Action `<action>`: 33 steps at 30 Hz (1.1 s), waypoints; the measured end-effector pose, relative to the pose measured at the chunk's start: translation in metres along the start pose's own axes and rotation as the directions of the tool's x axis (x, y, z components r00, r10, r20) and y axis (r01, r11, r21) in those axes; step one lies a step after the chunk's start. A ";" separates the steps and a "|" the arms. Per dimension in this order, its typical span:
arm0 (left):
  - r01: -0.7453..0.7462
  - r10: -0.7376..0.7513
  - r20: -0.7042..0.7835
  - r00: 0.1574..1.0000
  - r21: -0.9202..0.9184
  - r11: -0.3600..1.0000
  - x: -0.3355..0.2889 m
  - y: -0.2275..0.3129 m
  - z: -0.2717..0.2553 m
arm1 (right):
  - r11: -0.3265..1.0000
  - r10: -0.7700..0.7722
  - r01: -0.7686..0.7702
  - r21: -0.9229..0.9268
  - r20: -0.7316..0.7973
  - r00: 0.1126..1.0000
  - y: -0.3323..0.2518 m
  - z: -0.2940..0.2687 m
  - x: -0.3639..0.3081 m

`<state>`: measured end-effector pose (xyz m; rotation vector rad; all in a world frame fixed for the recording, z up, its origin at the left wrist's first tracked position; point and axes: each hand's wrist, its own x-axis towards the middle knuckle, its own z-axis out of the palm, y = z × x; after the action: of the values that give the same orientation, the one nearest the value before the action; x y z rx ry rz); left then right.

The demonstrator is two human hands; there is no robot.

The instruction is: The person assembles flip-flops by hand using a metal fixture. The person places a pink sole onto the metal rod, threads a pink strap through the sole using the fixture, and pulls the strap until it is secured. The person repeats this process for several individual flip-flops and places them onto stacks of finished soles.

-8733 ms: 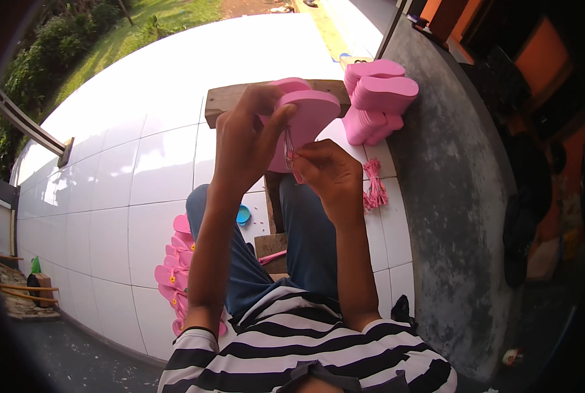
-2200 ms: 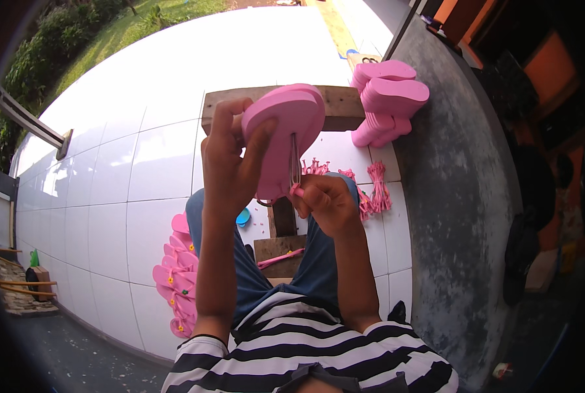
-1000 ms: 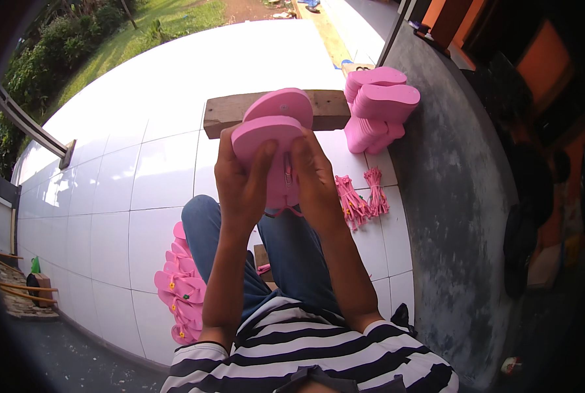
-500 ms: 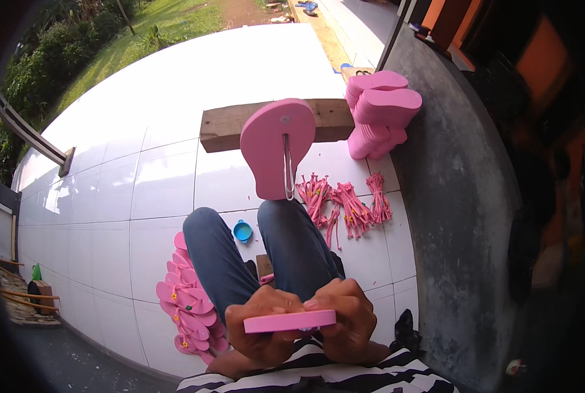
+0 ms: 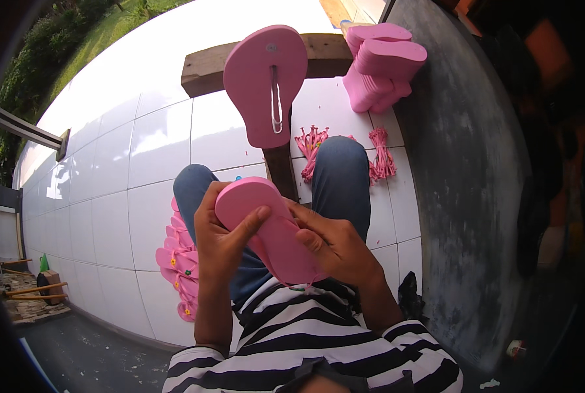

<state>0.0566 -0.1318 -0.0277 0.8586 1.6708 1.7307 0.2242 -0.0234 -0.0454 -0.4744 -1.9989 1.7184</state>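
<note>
Above my lap I hold a pink flip-flop (image 5: pixel 273 226), its flat face toward me and tilted. My left hand (image 5: pixel 226 229) grips its far left edge, thumb lying on the face. My right hand (image 5: pixel 332 241) grips the right edge, with fingers partly hidden behind it. A thin pink strap hangs at the near end. Beyond my knees, a pink sole (image 5: pixel 253 85) is mounted on a wooden stand, with a metal hook-like loop (image 5: pixel 276 98) at its middle.
A wooden beam (image 5: pixel 204 72) lies crosswise behind the mounted sole. Stacked pink soles (image 5: pixel 391 62) stand at the far right. Bundles of pink straps (image 5: pixel 382 154) lie beyond my right knee. Finished-looking flip-flops (image 5: pixel 181 262) are piled by my left leg. A dark grey wall (image 5: pixel 450 164) rises at right.
The flip-flop has turned from edge-on to face-up and moved farther from my body. My hands have spread to its two sides. My knees have parted, and the view has tilted down.
</note>
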 end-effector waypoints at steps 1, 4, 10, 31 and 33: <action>0.012 -0.018 -0.070 0.997 -0.090 0.996 0.007 -0.014 0.000 | 0.989 0.089 -0.092 0.119 0.028 0.996 0.012 -0.007 -0.006; 0.064 -0.139 -0.192 0.971 -0.350 0.934 0.023 -0.043 0.007 | 0.913 0.340 -0.347 0.215 0.073 0.938 0.030 -0.030 -0.018; 0.210 -0.231 -0.005 0.973 -0.397 0.893 0.034 -0.124 0.019 | 0.851 0.487 -0.455 0.262 -0.070 0.871 0.089 -0.074 -0.082; 0.260 -0.386 0.181 0.905 0.485 0.835 -0.004 -0.199 0.006 | 0.600 0.210 -0.800 -0.027 -0.959 0.189 0.346 -0.085 -0.169; 0.366 -0.404 0.192 0.895 0.204 0.908 -0.012 -0.166 0.007 | 0.864 0.190 -0.504 -0.007 -0.922 0.339 0.251 -0.080 -0.113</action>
<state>0.0648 -0.1287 -0.1942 0.7066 1.7029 1.1922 0.3532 0.0225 -0.2971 -1.6657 -1.3009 0.8881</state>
